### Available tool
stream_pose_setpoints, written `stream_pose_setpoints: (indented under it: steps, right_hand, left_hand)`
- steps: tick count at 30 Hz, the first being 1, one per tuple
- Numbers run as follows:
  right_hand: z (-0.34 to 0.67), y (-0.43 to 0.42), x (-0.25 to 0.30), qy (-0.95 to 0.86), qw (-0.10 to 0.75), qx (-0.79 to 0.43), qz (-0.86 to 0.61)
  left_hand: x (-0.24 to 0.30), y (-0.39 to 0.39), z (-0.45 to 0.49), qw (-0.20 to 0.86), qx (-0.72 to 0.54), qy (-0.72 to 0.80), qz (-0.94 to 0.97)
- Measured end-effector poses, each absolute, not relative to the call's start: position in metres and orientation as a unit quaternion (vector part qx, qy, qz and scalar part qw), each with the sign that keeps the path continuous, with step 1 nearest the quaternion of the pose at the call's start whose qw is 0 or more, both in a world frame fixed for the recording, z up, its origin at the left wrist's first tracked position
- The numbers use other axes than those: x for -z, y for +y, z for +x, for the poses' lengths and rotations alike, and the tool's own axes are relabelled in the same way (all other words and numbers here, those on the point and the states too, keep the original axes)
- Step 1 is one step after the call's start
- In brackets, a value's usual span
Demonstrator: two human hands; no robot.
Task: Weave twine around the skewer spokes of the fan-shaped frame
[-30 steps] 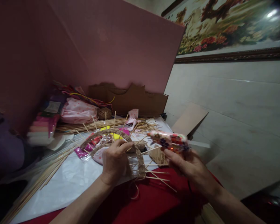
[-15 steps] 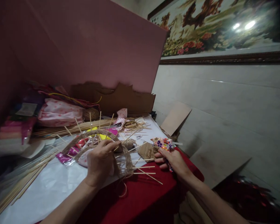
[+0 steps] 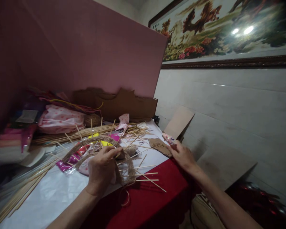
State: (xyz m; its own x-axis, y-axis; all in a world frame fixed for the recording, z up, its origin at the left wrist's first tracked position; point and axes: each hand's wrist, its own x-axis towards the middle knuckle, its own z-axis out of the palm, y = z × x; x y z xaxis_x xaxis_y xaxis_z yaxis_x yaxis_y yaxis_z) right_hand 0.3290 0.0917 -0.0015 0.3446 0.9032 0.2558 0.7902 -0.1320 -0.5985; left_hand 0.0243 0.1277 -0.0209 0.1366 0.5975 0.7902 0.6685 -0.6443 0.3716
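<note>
My left hand [image 3: 103,165] is closed around a curved twine-wound frame [image 3: 131,165], its thumb pressed on the upper side. Thin wooden sticks [image 3: 146,173] poke outward from this frame all around, and a loose twine end [image 3: 127,197] dangles below it. To the right, my right hand [image 3: 182,156] is closed on a small piece of floral fabric [image 3: 168,138], partly hidden by the fingers. Beside those fingers lies a piece of brown cardboard [image 3: 159,146]; whether they touch it, I cannot tell. Behind the frame sits a bundle of twine [image 3: 131,150].
Bamboo sticks [image 3: 28,187] lie along the left over white sheeting [image 3: 52,187]. Pink dotted fabric [image 3: 60,119] and a twine ball [image 3: 92,120] are at the back. Red cloth [image 3: 143,206] hangs over the front edge. A board [image 3: 180,122] leans against the right wall.
My right hand has shifted a little right with the floral fabric, of which less shows now. The cardboard beside it has changed angle. My left hand keeps its hold on the frame.
</note>
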Motion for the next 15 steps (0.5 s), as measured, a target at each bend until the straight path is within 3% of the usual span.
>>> stream_pose_setpoints:
  steps: [3, 7, 12, 15]
  right_hand:
    - [0.329, 0.083, 0.007, -0.633, 0.154, 0.056, -0.757]
    - [0.331, 0.082, 0.019, -0.682, 0.066, 0.103, -0.721]
    - [0.331, 0.079, 0.01, -0.743, 0.103, 0.119, -0.65]
    - [0.303, 0.067, -0.012, -0.734, 0.245, 0.179, -0.607]
  left_hand:
    - [0.02, 0.127, 0.024, 0.029, 0.507, -0.416, -0.754]
    - [0.019, 0.126, 0.025, 0.02, 0.509, -0.416, -0.754]
    - [0.019, 0.124, 0.027, 0.015, 0.505, -0.43, -0.748]
    - [0.018, 0.123, 0.028, 0.012, 0.507, -0.429, -0.747]
